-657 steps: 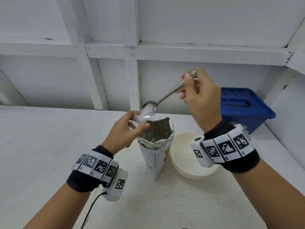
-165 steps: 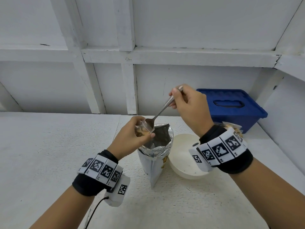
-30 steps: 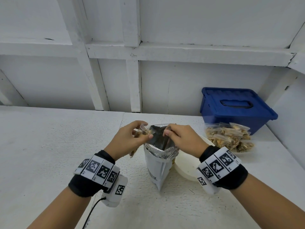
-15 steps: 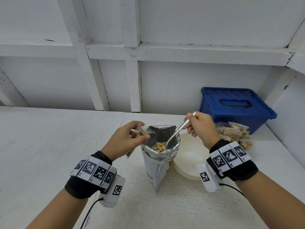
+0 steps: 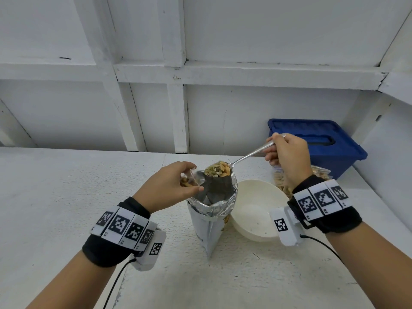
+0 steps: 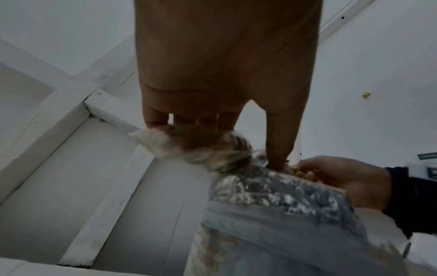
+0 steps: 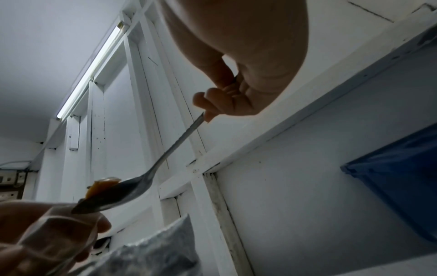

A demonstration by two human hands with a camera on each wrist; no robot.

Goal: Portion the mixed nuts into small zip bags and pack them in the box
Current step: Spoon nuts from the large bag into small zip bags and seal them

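Note:
A foil-lined nut pouch (image 5: 211, 210) stands open mid-table. My left hand (image 5: 171, 186) pinches a small clear zip bag (image 5: 189, 180) with some nuts in it, held at the pouch's left rim; the same zip bag (image 6: 189, 145) shows blurred in the left wrist view. My right hand (image 5: 287, 155) grips the handle of a metal spoon (image 5: 247, 156), whose bowl, heaped with mixed nuts (image 5: 217, 169), hovers above the pouch mouth beside the bag. From below, the spoon (image 7: 132, 186) nearly meets the bag (image 7: 56, 237). A blue lidded box (image 5: 316, 143) sits back right.
A white bowl (image 5: 256, 208) rests right of the pouch. Filled zip bags (image 5: 283, 184) lie between the bowl and the blue box, partly hidden by my right wrist. A white framed wall runs along the back of the table; another wall closes the right side.
The spoon went into the pouch, scooped nuts and has risen out loaded, now level with the zip bag's mouth. My left hand kept the bag in place.

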